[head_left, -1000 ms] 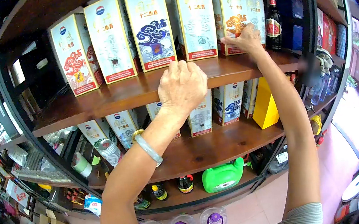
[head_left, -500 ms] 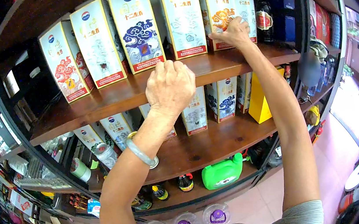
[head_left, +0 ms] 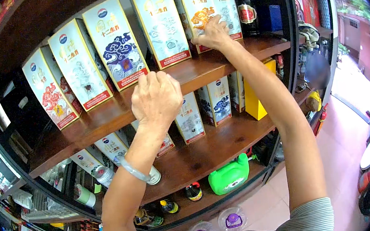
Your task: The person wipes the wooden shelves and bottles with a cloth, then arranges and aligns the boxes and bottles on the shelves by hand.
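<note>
My right hand (head_left: 213, 35) is at the lower part of a tall liquor box with orange clouds (head_left: 200, 3). Its thumb lies toward the box's left edge and its fingers reach the right edge, beside a silver-patterned box (head_left: 227, 5). My left hand (head_left: 156, 98) is curled into a fist before the front edge of the upper shelf (head_left: 123, 112). The fingertips are turned away, so anything inside it is hidden. Just behind that fist stand a blue-cloud box (head_left: 115, 41) and another pale box (head_left: 159, 25). A pale bangle (head_left: 133, 169) circles my left wrist.
Two more boxes, a red-cloud one (head_left: 51, 94) among them, stand at left. A dark bottle (head_left: 246, 10) is at right. The lower shelf holds more boxes and a yellow box (head_left: 255, 100). Below are a green jug (head_left: 229, 177) and clear containers with purple handles (head_left: 233, 220).
The view has turned, so the shelves and boxes appear farther left and tilted. My right hand stays at the orange-cloud box, and my left fist remains by the shelf edge.
</note>
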Tool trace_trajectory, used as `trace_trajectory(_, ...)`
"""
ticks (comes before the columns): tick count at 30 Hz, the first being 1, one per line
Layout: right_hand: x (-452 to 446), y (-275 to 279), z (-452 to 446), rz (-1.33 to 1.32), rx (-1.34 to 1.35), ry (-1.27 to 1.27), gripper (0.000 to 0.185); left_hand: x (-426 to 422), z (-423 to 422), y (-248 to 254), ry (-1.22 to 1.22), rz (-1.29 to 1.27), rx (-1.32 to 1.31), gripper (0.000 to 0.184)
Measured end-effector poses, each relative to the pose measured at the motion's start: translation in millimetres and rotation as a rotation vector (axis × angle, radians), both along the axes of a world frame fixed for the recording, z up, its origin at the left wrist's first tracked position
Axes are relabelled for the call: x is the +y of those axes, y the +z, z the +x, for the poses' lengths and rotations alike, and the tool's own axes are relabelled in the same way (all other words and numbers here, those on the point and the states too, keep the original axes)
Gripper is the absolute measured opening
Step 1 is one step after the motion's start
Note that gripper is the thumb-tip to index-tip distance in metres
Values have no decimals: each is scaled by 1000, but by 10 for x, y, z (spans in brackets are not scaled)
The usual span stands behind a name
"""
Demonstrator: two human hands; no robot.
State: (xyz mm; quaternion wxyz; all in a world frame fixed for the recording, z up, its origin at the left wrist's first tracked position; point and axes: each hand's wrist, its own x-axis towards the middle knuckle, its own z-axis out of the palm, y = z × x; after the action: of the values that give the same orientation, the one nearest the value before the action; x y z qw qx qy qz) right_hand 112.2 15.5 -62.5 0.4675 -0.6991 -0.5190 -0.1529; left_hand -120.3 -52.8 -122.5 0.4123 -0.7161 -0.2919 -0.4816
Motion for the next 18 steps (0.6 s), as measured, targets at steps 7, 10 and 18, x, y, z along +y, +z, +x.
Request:
trace_trajectory(7,34,12,-15,91,-251,-67,122,47,-10,-31,-23,25,-53,20)
trace_trajectory(10,43,42,-9,114,-190,-44,117,58,-34,-16,-6,57,-39,20)
trace_trajectory(18,-532,163,106,151,-179,30,107,1,7,-29,22,10,-68,19)
